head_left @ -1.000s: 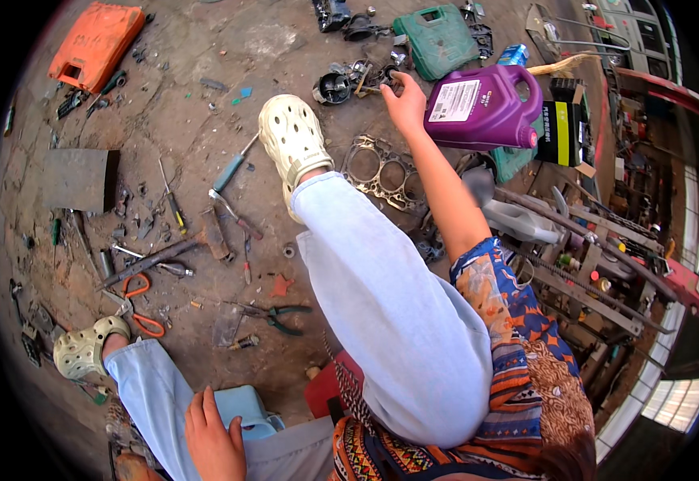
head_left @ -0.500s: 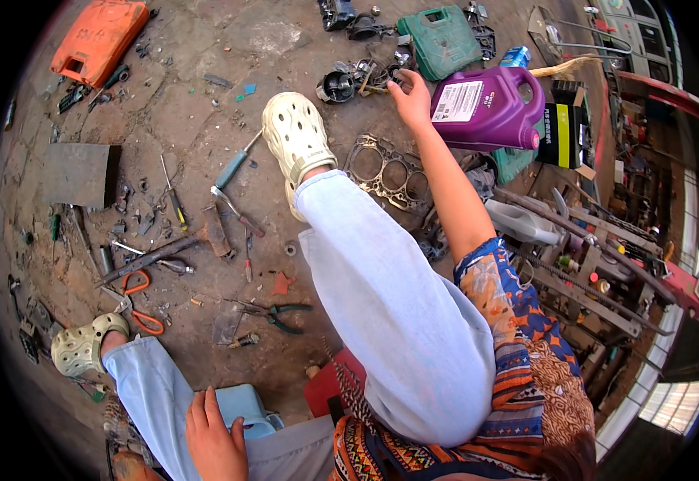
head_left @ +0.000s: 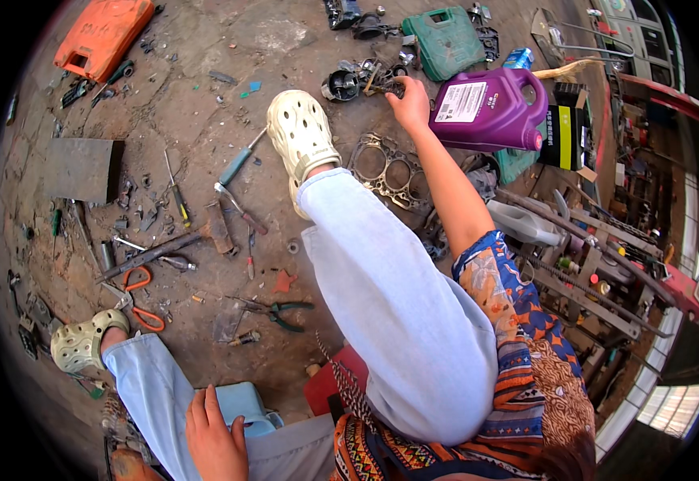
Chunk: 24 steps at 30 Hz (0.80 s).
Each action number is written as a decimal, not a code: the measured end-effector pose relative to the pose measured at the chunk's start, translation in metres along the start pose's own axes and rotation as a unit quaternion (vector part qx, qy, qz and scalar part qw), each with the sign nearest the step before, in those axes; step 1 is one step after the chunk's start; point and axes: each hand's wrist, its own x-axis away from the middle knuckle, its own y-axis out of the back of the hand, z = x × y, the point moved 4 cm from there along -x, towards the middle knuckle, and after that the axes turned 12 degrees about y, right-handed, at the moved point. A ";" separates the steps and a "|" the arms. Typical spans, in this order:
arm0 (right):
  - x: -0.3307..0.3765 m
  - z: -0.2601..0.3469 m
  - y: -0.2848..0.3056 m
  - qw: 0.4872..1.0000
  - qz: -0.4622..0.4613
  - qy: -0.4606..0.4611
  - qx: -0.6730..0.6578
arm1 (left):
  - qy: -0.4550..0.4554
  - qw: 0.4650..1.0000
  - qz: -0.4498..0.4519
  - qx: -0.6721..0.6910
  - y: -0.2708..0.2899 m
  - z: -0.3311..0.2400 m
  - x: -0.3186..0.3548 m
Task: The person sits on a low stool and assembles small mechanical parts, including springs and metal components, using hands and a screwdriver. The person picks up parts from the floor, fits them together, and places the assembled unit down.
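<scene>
My right hand point(head_left: 410, 106) reaches out to a heap of dark metal engine parts point(head_left: 355, 82) beside a purple jug point(head_left: 490, 110). Its thumb and index finger are bent together at the heap's right edge; what they pinch is too small and dark to make out. A flat metal gasket point(head_left: 387, 170) with round holes lies just below that hand, next to my right shoe. Down at the lower edge, my left hand point(head_left: 216, 437) rests on my left thigh with its fingers stretched out, holding nothing. A light blue box-like thing point(head_left: 241, 405) shows just beyond it.
Screwdrivers point(head_left: 237, 166), pliers point(head_left: 277, 314), orange-handled snips point(head_left: 137, 284) and a metal bar point(head_left: 149, 260) lie scattered on the dirty floor. An orange case point(head_left: 102, 36) is far left, a green case point(head_left: 445, 44) far right. A rack with metal bars point(head_left: 582, 280) stands on the right.
My right hand has shifted slightly left and down, and its spread thumb and fingers have closed in at the engine parts. My left hand stays on the thigh.
</scene>
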 end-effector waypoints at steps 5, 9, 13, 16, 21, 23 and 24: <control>0.002 0.006 0.014 1.000 -0.005 0.003 -0.014 | 0.000 1.000 0.002 0.004 0.007 -0.010 0.002; 0.006 -0.006 0.017 0.995 -0.044 0.001 -0.094 | 0.007 0.999 0.034 -0.039 0.007 -0.003 -0.002; -0.001 -0.002 0.013 0.992 -0.056 0.031 -0.106 | 0.006 1.000 0.003 0.008 0.009 -0.014 0.003; -0.009 -0.009 0.001 0.991 -0.068 0.075 -0.082 | 0.023 1.000 0.001 0.010 0.003 -0.010 0.006; -0.014 -0.031 -0.014 0.995 -0.010 0.088 -0.045 | 0.023 1.000 -0.008 0.018 0.015 -0.009 0.000; -0.014 -0.032 -0.012 0.996 -0.010 0.077 -0.050 | 0.023 0.999 -0.009 0.032 0.013 -0.005 0.000; -0.015 -0.025 -0.007 0.996 -0.020 0.079 -0.041 | 0.019 0.999 -0.010 0.040 0.012 -0.005 0.002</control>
